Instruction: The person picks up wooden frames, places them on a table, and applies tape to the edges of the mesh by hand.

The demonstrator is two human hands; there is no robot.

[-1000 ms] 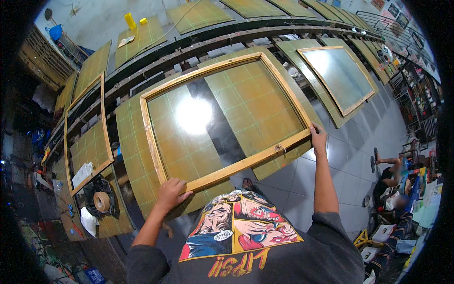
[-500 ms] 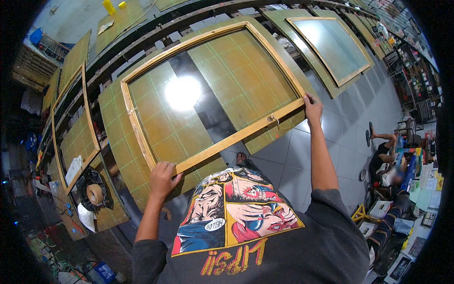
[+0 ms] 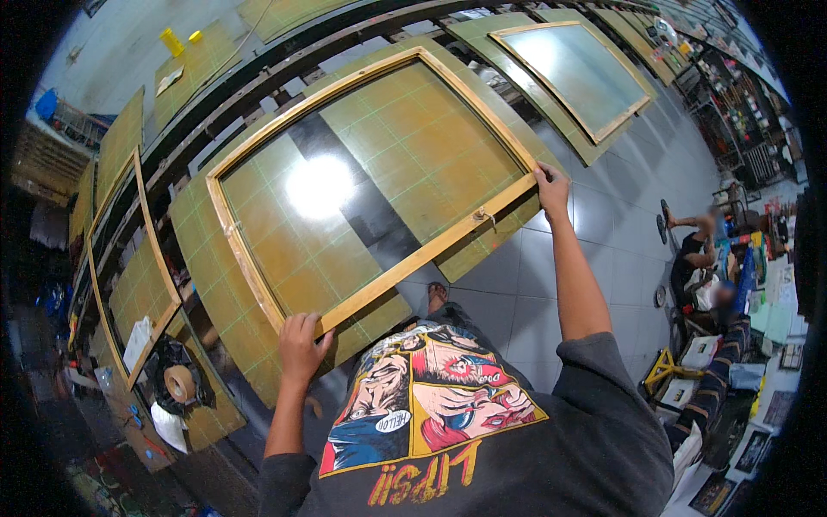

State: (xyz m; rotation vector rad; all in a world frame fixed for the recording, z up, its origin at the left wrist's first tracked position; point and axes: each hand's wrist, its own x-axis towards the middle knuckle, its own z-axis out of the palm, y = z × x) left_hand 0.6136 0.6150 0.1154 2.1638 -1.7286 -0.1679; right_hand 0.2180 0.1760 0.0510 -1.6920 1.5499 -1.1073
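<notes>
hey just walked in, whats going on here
A person's left hand and right hand grip the two near corners of a large rectangular light-brown wooden frame with a shiny see-through sheet. It is over flat, green-gridded olive boards; whether it touches them is unclear. Further right, a rectangular wooden frame with a cloudy grey sheet lies on another olive board.

Gridded boards [image 3: 202, 220] are lining long dark rails [image 3: 293, 71] among wooden frames [image 3: 405, 269], and a tape roll [image 3: 171, 385] is lying nearby, indicating a workshop.
</notes>
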